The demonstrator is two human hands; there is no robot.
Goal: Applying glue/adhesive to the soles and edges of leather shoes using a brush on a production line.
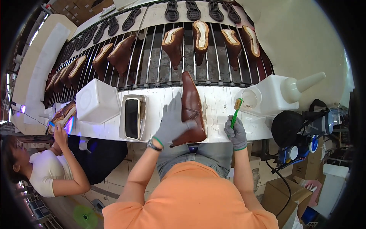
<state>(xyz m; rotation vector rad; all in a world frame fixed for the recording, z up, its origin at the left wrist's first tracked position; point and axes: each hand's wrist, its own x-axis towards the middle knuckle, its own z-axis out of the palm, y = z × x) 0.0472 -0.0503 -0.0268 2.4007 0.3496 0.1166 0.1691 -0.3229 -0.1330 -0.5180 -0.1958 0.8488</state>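
Left hand [172, 124]: grip closed on brown boot [191, 110]
Right hand [236, 133]: grip closed on green brush [236, 112]
Beside: white jug [274, 95], white tub [97, 101] on counter [217, 110]
Tray [132, 112]: black sole

Brown shoe's [192, 110] heel under left hand [172, 124]; co-worker's [45, 168] work blurred.

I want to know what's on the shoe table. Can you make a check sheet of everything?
Surface: white bench, smeared, beside a roller conveyor.
Job's things: brown shoe on the bench; green brush.
Clutter: white tub, tray, white jug, shoes on the conveyor, black soles behind.
Grippers: left hand, grey glove, holds the shoe; right hand, grey glove, holds the brush.
Cables: black cable hanging at right.
Surroundings: co-worker at left, boxes below.
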